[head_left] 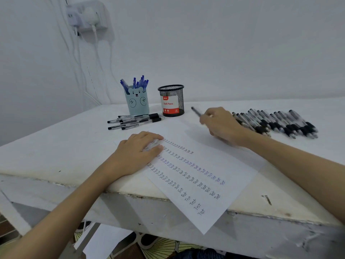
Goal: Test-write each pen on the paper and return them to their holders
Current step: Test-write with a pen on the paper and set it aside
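A white paper [209, 186] with rows of test scribbles lies across the table's front edge. My left hand [136, 152] rests flat on its upper left corner. My right hand [222, 124], blurred, grips a black pen [196, 111] above the paper's far side, its end pointing up and left. A blue bear holder [138, 101] holds several blue pens [139, 83]. Beside it stands a black mesh holder [172, 100] with a "Ball Pens" label; no pens show above its rim.
Several black capped pens [136, 121] lie in front of the bear holder. A long row of black pens [276, 122] lies at the right behind my right hand. The white table [56, 146] meets a wall; a socket with cables [87, 17] hangs upper left.
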Demonstrator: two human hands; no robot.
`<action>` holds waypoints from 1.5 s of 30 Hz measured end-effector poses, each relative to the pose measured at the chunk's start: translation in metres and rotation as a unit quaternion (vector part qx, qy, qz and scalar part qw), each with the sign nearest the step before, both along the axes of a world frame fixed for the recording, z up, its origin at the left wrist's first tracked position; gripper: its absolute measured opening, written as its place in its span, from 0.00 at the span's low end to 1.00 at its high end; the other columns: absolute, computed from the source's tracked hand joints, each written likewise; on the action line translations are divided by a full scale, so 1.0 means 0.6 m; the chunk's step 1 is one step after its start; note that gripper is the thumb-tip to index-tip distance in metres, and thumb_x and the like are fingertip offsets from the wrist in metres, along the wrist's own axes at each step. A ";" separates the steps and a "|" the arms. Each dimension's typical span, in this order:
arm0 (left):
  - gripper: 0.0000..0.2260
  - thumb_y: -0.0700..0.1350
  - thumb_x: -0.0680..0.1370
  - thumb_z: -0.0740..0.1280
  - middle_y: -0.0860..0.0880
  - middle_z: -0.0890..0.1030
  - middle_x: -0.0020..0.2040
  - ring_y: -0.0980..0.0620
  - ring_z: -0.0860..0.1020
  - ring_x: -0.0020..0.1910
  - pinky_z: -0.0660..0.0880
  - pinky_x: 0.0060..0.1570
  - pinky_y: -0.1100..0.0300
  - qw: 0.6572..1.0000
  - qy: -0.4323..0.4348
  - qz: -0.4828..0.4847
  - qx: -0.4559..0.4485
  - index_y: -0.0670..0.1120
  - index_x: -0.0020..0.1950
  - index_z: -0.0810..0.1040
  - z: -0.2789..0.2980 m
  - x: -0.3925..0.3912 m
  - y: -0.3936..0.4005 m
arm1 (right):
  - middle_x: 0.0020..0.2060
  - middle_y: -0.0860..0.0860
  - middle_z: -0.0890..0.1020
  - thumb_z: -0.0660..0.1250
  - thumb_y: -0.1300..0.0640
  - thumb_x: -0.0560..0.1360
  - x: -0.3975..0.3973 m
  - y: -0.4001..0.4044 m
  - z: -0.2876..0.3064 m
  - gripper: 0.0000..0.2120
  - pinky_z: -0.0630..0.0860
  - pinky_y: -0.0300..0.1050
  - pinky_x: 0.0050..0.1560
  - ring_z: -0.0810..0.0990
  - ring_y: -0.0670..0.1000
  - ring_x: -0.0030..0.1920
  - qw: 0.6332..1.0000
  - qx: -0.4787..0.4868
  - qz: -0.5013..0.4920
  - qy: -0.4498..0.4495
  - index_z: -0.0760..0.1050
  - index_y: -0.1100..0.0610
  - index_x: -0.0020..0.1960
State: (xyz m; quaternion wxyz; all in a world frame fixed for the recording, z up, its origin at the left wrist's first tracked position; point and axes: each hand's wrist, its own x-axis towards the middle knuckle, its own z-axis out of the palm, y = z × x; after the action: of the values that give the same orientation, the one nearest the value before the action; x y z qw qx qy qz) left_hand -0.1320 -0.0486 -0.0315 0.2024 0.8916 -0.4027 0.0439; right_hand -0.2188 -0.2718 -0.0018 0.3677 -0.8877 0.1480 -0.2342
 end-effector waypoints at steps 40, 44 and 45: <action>0.11 0.56 0.76 0.62 0.59 0.75 0.60 0.60 0.72 0.61 0.64 0.61 0.65 0.994 0.027 0.027 -0.106 0.57 0.57 0.75 -0.005 0.099 0.113 | 0.51 0.54 0.76 0.59 0.63 0.76 0.216 0.162 0.022 0.13 0.69 0.43 0.44 0.74 0.54 0.54 0.840 -0.506 0.167 0.098 0.73 0.59 0.59; 0.19 0.59 0.71 0.57 0.59 0.74 0.61 0.59 0.71 0.61 0.65 0.66 0.58 0.995 0.027 0.034 -0.089 0.57 0.59 0.75 -0.006 0.102 0.112 | 0.55 0.55 0.75 0.61 0.66 0.75 0.246 0.170 0.003 0.15 0.70 0.45 0.51 0.71 0.54 0.56 0.855 -0.490 0.161 0.054 0.71 0.60 0.61; 0.20 0.59 0.71 0.57 0.59 0.74 0.61 0.59 0.71 0.61 0.65 0.66 0.57 0.995 0.024 0.034 -0.087 0.56 0.59 0.75 -0.006 0.103 0.113 | 0.55 0.55 0.75 0.61 0.65 0.75 0.251 0.170 0.002 0.15 0.70 0.45 0.53 0.71 0.54 0.57 0.860 -0.483 0.160 0.048 0.71 0.59 0.62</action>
State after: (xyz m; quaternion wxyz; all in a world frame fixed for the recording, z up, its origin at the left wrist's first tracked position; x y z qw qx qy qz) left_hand -0.0701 0.0191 -0.0348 0.2871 0.8845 -0.3620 0.0641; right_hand -0.0681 -0.1696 -0.0004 -0.0820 -0.9756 -0.1104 -0.1712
